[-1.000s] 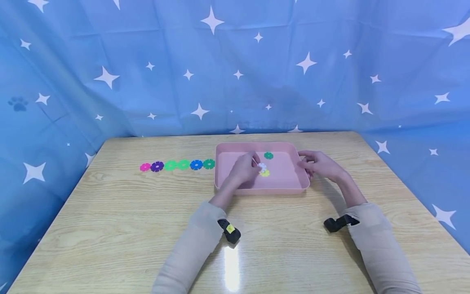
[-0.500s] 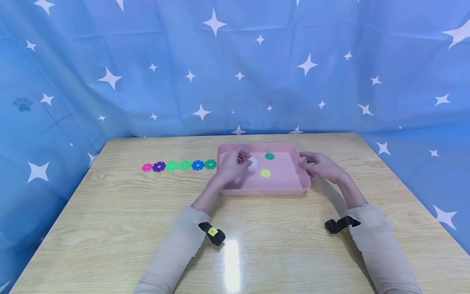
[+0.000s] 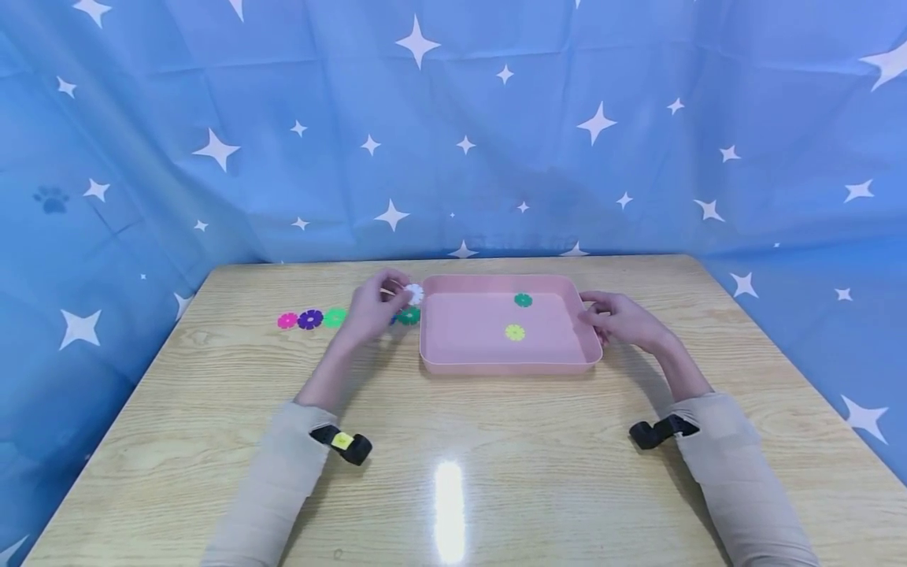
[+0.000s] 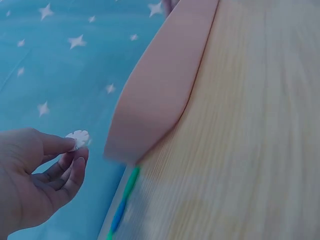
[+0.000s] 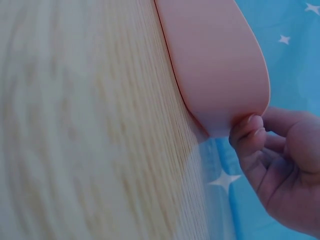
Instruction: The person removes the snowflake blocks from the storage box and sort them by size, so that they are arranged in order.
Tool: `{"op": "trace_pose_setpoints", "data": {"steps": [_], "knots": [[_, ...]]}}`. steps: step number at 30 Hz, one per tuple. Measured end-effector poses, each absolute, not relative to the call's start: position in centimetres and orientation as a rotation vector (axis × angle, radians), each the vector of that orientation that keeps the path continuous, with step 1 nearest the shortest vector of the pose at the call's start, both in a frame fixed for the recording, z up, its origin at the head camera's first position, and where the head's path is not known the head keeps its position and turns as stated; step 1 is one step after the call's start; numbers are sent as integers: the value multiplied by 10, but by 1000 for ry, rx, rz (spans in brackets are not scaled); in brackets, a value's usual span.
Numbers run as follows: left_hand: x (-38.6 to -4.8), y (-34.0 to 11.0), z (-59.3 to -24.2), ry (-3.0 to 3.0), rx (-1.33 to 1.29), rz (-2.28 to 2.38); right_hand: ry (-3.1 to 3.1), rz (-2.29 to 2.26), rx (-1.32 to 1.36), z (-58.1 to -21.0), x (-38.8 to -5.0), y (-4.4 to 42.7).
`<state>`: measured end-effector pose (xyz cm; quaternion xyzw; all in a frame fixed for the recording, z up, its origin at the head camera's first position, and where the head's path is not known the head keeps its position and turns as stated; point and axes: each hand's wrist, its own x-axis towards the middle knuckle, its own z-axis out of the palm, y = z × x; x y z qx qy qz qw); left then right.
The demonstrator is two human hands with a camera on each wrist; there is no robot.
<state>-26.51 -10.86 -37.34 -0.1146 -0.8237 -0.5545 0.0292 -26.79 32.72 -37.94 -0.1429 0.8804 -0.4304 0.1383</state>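
Note:
A white flower-shaped snowflake disc point(image 3: 414, 294) is pinched between thumb and fingertips of my left hand point(image 3: 372, 303), just outside the left wall of the pink tray point(image 3: 510, 368). In the left wrist view the white disc point(image 4: 79, 138) shows above the table surface. My right hand point(image 3: 623, 319) grips the tray's right rim; in the right wrist view its curled fingers point(image 5: 249, 134) touch the outer wall. Inside the tray lie a green disc point(image 3: 523, 300) and a yellow disc point(image 3: 515, 332), apart from each other.
Left of the tray runs a row of discs: pink point(image 3: 286, 320), purple point(image 3: 310, 319), light green point(image 3: 335, 317), then a stretch mostly hidden by my left hand, and dark green point(image 3: 409, 316) near the tray. A blue starry curtain point(image 3: 453, 142) hangs behind the wooden table point(image 3: 510, 457).
My left hand has lifted the white disc out of the tray and carried it left past the tray's wall, over the row. My right hand stays on the rim.

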Motion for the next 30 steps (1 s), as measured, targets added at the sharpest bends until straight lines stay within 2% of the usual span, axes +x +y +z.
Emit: {"op": "trace_pose_setpoints", "data": {"steps": [12,18,23,30], "knots": [[-256,-220,-382,-2552,-89,-1658,2564,-1222,-426,-377,-266,326],[-246,-267,-389,-2589,166,-1556,2563,-1213,-423,-377,-266,325],[-242,-292,-396,-2628,358,-1410,2565,-1201,-412,-376,-266,325],[-241,-298,-403,-2669,450,-1220,2565,-1218,-430,-376,-266,324]]}}
